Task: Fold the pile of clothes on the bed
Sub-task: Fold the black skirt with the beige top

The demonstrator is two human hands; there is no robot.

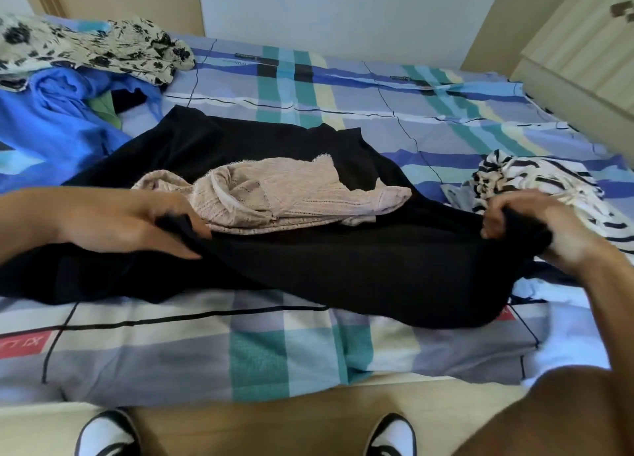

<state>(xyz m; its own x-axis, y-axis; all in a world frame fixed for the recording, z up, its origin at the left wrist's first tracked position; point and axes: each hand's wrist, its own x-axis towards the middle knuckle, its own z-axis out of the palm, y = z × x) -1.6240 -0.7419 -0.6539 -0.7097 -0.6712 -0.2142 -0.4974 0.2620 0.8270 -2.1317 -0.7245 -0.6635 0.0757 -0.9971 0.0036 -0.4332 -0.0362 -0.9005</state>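
Both hands — left hand (137,222), right hand (535,229) — grip the black garment's (360,260) near edge; soft, limp — hold corners; pink top (274,195) at 12 o'clock.

The black garment (343,249) is matt, finely knitted cloth that soaks up the light. On it lies a pale pink top (274,195) of open, ribbed lace-like knit with a scalloped trim. The plaid bedsheet (308,346) is smooth woven cotton-like cloth, slightly creased. The blue garment (58,119) looks soft and smooth. The floral fabric (85,47) seems thin and crinkled. The cabinet (583,54) has a matt, pale wood-grain finish.
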